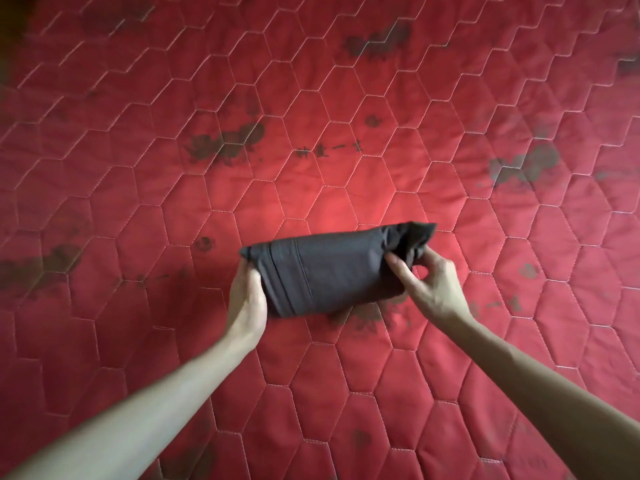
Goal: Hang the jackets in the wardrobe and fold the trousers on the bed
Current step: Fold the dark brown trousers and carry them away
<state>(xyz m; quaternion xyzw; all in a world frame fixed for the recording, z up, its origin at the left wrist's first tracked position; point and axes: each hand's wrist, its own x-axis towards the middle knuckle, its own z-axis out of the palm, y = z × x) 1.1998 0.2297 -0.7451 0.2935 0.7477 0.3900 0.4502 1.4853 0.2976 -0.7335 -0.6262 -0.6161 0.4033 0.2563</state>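
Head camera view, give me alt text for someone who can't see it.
Two bare hands hold a folded dark garment just over a red quilted mattress: the left hand grips one end, the right hand pinches the bunched other end. Dark stains dot the mattress.

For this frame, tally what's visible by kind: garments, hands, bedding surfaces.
Folded dark garment: 1
Hands: 2, left hand and right hand, both gripping the garment's ends
Red quilted mattress: 1
Total: 4
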